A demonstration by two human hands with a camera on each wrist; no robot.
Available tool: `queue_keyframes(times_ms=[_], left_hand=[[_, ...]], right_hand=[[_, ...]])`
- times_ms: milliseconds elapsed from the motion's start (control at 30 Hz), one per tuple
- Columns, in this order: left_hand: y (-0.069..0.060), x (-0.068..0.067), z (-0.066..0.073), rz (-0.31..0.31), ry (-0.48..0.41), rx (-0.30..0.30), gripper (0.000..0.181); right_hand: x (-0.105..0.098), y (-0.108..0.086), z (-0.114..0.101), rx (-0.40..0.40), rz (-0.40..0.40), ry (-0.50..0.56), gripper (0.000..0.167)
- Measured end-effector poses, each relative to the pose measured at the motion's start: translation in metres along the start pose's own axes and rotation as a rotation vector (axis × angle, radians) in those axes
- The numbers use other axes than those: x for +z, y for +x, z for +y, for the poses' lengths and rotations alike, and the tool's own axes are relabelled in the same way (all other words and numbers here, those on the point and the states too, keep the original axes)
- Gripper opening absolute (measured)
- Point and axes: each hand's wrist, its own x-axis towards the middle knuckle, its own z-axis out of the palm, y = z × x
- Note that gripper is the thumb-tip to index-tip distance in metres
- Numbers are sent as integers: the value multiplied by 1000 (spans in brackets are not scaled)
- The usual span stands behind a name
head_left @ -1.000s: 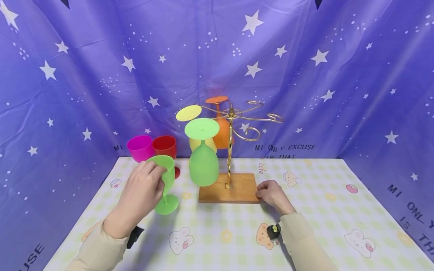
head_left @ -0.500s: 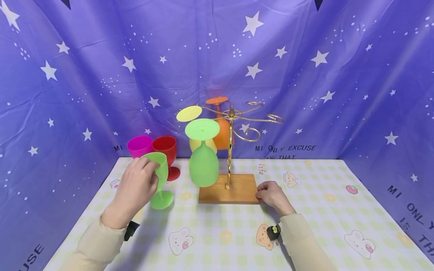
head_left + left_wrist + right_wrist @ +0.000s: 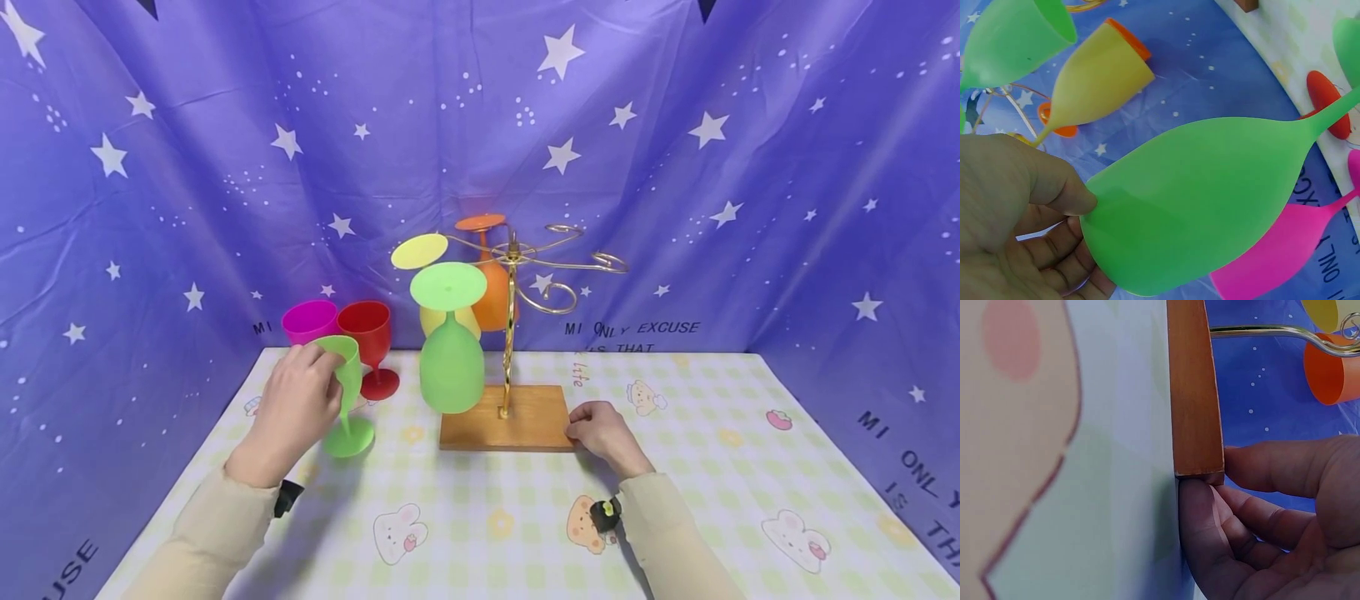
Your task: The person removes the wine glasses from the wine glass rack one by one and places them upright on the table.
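Note:
My left hand (image 3: pixel 298 398) pinches the rim of a light-green plastic goblet (image 3: pixel 348 385), thumb on one side and fingers on the other. The goblet stands upright; whether its foot touches the tablecloth, I cannot tell. In the left wrist view its bowl (image 3: pixel 1197 203) fills the middle, beside the fingers. My right hand (image 3: pixel 606 432) grips the right end of a wooden rack base (image 3: pixel 480 429); in the right wrist view the thumb (image 3: pixel 1272 467) lies on top and a finger sits against the end. A second green goblet (image 3: pixel 452 367) hangs upside down from the rack.
Gold wire arms (image 3: pixel 570 265) spread from the rack's post, several of them bare on the right. Yellow (image 3: pixel 420 251) and orange (image 3: pixel 491 292) goblets hang behind. A magenta goblet (image 3: pixel 309 318) and a red goblet (image 3: pixel 367 333) stand at the back left, before a starry curtain (image 3: pixel 360 183).
My left hand has moved left and slightly back with the green goblet, toward the magenta and red ones. The right hand and the rack have stayed put.

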Motion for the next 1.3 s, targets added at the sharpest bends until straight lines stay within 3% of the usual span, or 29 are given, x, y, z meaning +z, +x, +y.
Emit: queue_keyframes(times_ms=[333, 633, 1300], left_hand=[[0, 8, -8, -32, 27, -61, 19], [-2, 16, -16, 10, 45, -40, 19], [-6, 22, -21, 18, 75, -52, 19]], right_hand=[[0, 0, 1, 1, 3, -2, 15], [0, 1, 2, 0, 7, -15, 15], [1, 2, 2, 5, 1, -11, 14]])
